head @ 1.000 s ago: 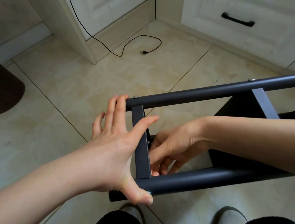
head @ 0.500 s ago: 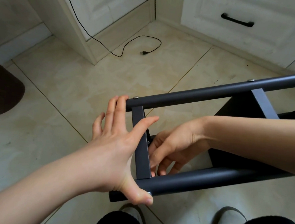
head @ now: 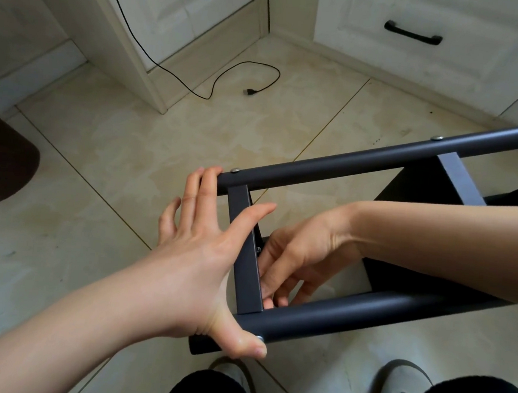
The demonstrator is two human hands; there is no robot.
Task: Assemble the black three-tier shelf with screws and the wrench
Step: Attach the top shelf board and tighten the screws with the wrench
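The black shelf frame [head: 364, 164] lies tipped over glossy beige floor tiles [head: 104, 157]: two smooth round matte tubes joined by two flat crossbars. The left hand [head: 202, 254] presses flat and spread on the nearer crossbar [head: 246, 258], thumb under the near tube. Behind that crossbar the right hand [head: 295, 262] has curled fingers; what they hold cannot be told.

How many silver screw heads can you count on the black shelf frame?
4: two on the far tube, at and; one on the near tube by the thumb; one inside the crossbar. Others may be hidden.
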